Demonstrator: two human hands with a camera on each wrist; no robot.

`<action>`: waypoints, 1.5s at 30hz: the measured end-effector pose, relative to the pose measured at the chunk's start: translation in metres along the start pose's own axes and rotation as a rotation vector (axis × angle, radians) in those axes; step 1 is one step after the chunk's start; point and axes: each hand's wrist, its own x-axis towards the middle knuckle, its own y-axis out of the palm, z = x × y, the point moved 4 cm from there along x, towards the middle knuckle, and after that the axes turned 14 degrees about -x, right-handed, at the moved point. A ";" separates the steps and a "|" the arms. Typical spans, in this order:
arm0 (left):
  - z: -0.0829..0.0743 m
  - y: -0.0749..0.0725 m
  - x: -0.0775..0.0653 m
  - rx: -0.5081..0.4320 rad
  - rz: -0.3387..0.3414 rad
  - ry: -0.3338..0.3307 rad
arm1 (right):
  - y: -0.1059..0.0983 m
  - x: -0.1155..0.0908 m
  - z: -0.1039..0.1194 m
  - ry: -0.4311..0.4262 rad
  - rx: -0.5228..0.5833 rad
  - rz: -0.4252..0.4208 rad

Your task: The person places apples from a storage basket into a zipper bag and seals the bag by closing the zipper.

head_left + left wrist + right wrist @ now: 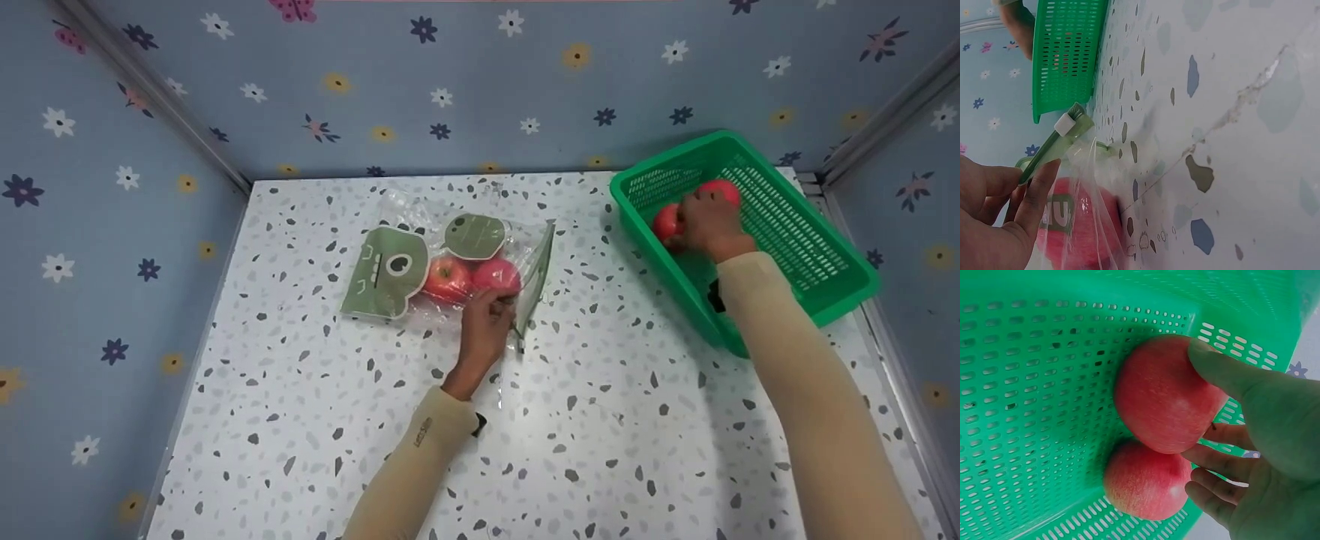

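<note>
A clear zip bag [397, 202] with green cartoon prints lies on the tabletop, with two red apples [448, 280] inside. My left hand [486, 322] pinches the bag's green zip edge between thumb and fingers, beside a white slider [1064, 124]. One bagged apple [1092, 225] shows just below those fingers. At the right, my right hand [709, 225] reaches into a green basket [817, 262]. Its thumb and fingers hold one red apple [1168, 394]. Another apple [1148, 481] lies against it in the basket, close to the fingertips.
The white speckled table [300, 450] has flower-patterned panels [465, 90] at the back and both sides. The basket stands in the back right corner, its perforated walls rising around the right hand.
</note>
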 end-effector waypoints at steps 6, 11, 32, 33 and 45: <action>0.002 0.000 0.001 0.017 0.000 0.011 | 0.002 -0.002 0.001 0.001 0.013 0.001; 0.002 0.000 0.002 0.088 -0.007 0.039 | 0.002 -0.007 -0.003 -0.004 0.033 -0.005; 0.002 0.000 0.000 0.010 -0.014 0.034 | -0.029 -0.041 -0.004 0.014 0.055 -0.203; 0.002 0.001 0.000 0.007 -0.012 0.032 | -0.030 -0.044 -0.003 0.017 0.057 -0.215; 0.003 0.000 0.001 0.026 -0.004 0.021 | -0.050 -0.066 0.024 0.016 0.061 -0.333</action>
